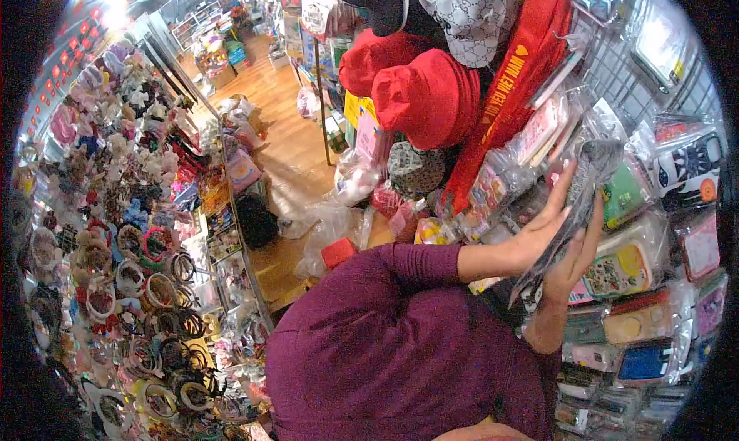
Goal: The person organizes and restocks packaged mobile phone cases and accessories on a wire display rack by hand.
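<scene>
My left hand (539,237) and my right hand (573,264) are closed on a dark, flat plastic-wrapped packet (566,217). The packet is tilted and seen nearly edge-on, so its contents and whether it is one piece or several cannot be made out. My left hand is on its near-left side, my right hand on its other side. Just beyond my hands hang bagged phone cases, among them a green one (622,194) and one with a yellow patch and small pictures (616,271).
A wire grid (647,94) carries more bagged cases. Red bucket hats (427,98), a patterned cap (469,17) and red lettered bands (500,94) hang above. At left stands a rack crowded with hair accessories (131,271); clear plastic bags (327,229) lie near the wooden floor (289,125).
</scene>
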The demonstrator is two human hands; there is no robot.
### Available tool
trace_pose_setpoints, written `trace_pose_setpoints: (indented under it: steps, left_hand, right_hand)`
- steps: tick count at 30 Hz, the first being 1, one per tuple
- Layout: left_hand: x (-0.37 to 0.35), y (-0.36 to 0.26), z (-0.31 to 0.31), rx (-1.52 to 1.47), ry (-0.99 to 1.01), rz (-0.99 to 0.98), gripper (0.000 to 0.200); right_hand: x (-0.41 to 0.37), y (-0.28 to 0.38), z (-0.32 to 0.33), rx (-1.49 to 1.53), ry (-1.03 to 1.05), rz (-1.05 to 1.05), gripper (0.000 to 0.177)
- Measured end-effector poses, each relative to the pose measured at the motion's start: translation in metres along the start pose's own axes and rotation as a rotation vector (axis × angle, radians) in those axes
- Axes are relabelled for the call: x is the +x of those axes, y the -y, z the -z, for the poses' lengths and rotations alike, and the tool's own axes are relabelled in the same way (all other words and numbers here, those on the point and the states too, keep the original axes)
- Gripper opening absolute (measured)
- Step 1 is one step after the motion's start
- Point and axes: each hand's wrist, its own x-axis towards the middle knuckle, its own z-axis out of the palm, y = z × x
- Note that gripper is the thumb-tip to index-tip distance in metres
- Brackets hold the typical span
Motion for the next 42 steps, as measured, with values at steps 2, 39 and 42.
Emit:
trace_pose_setpoints:
  steps: [2, 39, 42]
  left_hand:
    - [0.001, -0.003, 0.0, -0.068, -0.022, 0.038, 0.06]
    - [0.258, -0.144, 0.109, -0.013, 0.008, -0.195, 0.041]
    - [0.267, -0.147, 0.079, -0.146, 0.0, -0.203, 0.043]
  right_hand:
    - [-0.005, -0.006, -0.002, -0.061, -0.045, 0.008, 0.048]
    - [-0.012, 0.008, 0.056, -0.107, -0.399, -0.015, 0.023]
    - [-0.015, 0.006, 0.056, -0.174, -0.363, -0.053, 0.023]
